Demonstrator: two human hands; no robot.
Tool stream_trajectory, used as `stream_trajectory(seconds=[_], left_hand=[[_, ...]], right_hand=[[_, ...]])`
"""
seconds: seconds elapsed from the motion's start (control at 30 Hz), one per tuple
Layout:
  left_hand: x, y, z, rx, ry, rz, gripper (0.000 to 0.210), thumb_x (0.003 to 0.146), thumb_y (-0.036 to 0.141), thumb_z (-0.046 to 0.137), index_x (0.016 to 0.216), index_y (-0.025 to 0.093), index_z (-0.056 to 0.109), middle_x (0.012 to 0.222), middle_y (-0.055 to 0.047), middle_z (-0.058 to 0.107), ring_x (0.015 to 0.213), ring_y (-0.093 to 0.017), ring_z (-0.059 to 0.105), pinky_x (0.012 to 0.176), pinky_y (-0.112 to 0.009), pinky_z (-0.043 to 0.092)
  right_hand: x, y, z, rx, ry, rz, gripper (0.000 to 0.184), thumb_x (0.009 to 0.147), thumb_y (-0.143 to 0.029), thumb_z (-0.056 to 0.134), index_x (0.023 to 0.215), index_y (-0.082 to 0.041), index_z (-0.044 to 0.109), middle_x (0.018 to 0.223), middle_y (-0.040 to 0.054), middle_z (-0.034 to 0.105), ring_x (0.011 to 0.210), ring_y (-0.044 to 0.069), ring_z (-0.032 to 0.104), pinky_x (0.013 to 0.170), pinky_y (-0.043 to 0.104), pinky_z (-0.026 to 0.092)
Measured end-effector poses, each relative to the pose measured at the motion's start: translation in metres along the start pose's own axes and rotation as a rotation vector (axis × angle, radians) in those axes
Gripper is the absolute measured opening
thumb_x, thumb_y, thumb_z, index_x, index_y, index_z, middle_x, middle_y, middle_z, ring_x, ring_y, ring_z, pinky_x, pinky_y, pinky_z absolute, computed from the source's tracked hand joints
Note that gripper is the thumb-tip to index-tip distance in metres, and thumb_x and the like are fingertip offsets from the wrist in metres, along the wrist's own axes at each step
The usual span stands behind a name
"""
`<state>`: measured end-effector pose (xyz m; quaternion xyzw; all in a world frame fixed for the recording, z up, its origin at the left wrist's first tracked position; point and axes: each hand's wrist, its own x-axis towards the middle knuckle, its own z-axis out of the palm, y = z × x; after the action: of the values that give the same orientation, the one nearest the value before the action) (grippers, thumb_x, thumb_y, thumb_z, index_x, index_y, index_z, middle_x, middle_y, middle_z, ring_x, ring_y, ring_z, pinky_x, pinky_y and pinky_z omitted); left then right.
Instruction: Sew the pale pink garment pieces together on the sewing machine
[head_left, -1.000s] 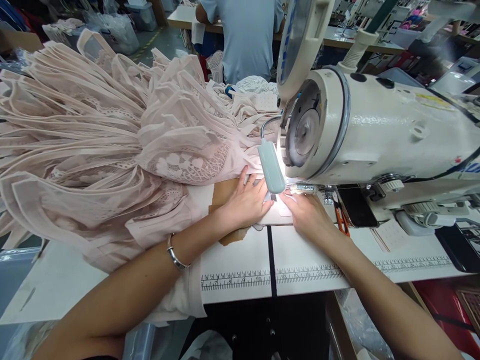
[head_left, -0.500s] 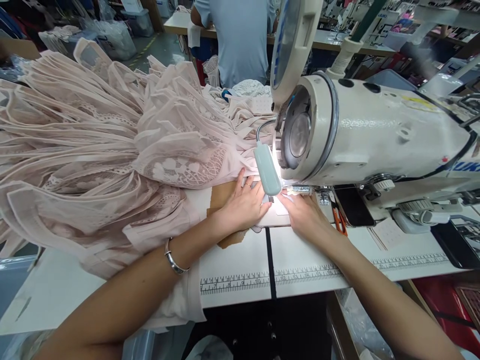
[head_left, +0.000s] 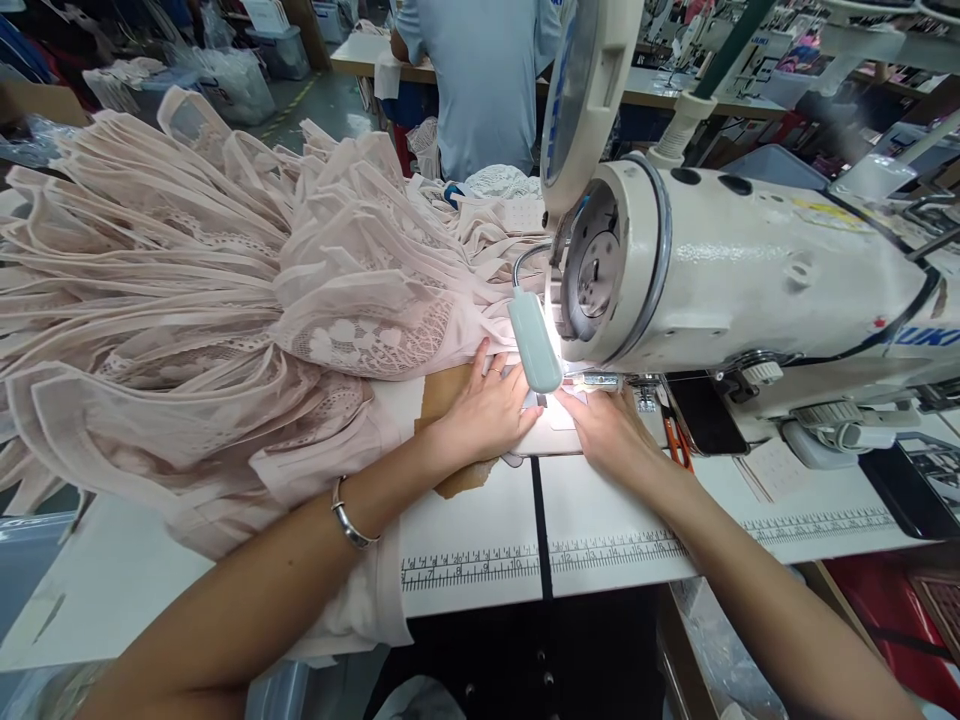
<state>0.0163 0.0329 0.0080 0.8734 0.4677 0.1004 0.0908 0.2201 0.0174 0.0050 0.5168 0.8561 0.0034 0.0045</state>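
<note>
My left hand [head_left: 491,405] lies flat with fingers spread on the pale pink fabric beside the sewing machine's needle area. Opposite it, my right hand [head_left: 606,420] rests by the machine bed, its thumb and finger reaching toward the needle; most of its fingertips are hidden under the machine head. A small green lamp [head_left: 535,342] shines between the two hands and covers the needle. The white sewing machine [head_left: 750,265] stands above my right hand. To the left, a big heap of pale pink lace bras [head_left: 360,335] runs up to my left hand.
Orange-handled scissors [head_left: 682,448] and a dark phone [head_left: 709,415] lie right of my right hand. Brown paper [head_left: 457,480] is under my left wrist. A ruler strip [head_left: 480,568] runs along the table's front. Another person [head_left: 487,90] sits ahead.
Both hands stay in nearly the same place. The round metal part in the machine's open end has turned. The view has shifted slightly.
</note>
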Motion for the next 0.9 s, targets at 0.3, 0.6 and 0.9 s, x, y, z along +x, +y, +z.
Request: stream_trajectory(seconds=[0.3,0.6,0.9], left_hand=[[0.011,-0.023,0.000,0.084,0.180,-0.140,0.027,0.098,0.022,0.040,0.103,0.017,0.066,0.113,-0.012,0.065,0.121,-0.032,0.051,0.107,-0.049,0.038],[0.011,-0.018,-0.004,0.271,0.157,-0.180,0.044,0.089,-0.003,0.031,0.102,0.010,0.071,0.104,-0.018,0.067,0.101,-0.032,0.060,0.098,-0.049,0.042],[-0.106,0.046,-0.086,-0.090,-0.250,0.554,0.015,0.098,0.032,0.062,0.096,0.019,0.069,0.097,-0.004,0.071,0.088,-0.018,0.064,0.088,-0.031,0.050]], right_hand=[[0.017,-0.010,-0.015,0.002,-0.238,0.187,0.048,0.087,-0.003,0.033,0.125,-0.011,0.064,0.086,0.0152,0.067,0.075,0.026,0.059,0.069,0.036,0.043],[0.017,0.002,-0.003,0.033,-0.101,0.175,0.034,0.094,-0.016,0.034,0.106,-0.019,0.065,0.081,0.0113,0.064,0.074,0.026,0.057,0.069,0.037,0.042],[0.002,0.001,-0.003,-0.036,0.293,-0.081,0.037,0.100,-0.027,0.033,0.095,-0.015,0.067,0.080,0.0129,0.063,0.077,0.027,0.056,0.078,0.041,0.042]])
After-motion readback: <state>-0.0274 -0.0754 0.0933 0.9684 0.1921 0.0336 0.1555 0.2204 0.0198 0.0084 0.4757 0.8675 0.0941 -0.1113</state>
